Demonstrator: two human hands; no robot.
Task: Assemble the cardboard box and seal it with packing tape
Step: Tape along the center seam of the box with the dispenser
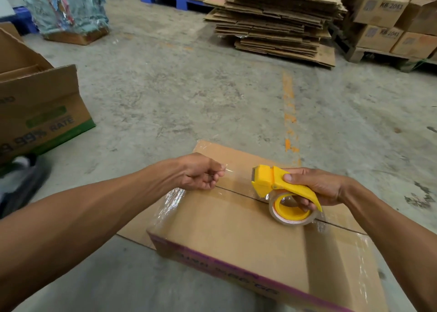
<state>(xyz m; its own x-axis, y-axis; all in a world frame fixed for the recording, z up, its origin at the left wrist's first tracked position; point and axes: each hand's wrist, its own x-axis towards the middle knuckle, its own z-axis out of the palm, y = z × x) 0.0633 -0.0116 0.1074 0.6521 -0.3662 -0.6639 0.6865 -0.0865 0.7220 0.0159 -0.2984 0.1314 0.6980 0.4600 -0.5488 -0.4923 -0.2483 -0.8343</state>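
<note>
A brown cardboard box [236, 231] stands on the concrete floor in front of me, its top flaps closed with a seam across the middle. Clear tape shows on its left and right edges. My right hand [316, 188] grips a yellow tape dispenser [279, 188] with a roll of clear tape, held just above the seam. My left hand [201, 172] pinches the loose end of the clear tape strip [236, 172], which stretches between it and the dispenser's blade above the box top.
An open printed carton [37, 108] stands at the left. A pile of flattened cardboard [276, 23] lies far ahead, with stacked boxes on a pallet [387, 28] at the far right. A wrapped load [68, 9] is at the far left. A shoe [23, 181] shows near the left edge.
</note>
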